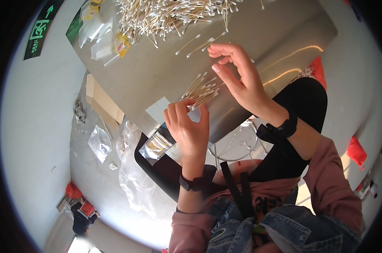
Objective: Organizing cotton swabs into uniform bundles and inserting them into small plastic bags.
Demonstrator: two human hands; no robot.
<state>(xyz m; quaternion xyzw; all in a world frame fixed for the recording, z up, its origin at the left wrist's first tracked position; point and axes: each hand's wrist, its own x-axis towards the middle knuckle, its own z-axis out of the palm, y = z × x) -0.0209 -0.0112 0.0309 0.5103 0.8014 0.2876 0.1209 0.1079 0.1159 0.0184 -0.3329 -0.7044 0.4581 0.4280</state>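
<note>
A person seated at a metal table [165, 71] gathers cotton swabs into a small bundle [201, 90] near the table's front edge. The left hand [189, 128] is closed around the near end of the bundle, fingers curled over the sticks and thumb raised beside them. The right hand [237, 78] hovers just above the bundle's far end, fingers half curled and thumb extended; it touches the tips lightly, if at all, and grips nothing that can be made out.

A large loose heap of swabs [170, 17] covers the far side of the table, with a few strays [199, 42] lying between heap and hands. To the left of the heap sit clear bags [100, 36], some with yellow labels; what they hold cannot be told. A filled clear pack [157, 145], showing rows of swabs inside, rests on the dark lap [157, 168] just below the table edge, close to the left wrist. Both wrists carry black bands.

On the pale floor to the left lie flattened cardboard [104, 101] and crumpled clear plastic bags [132, 177], which look empty.
</note>
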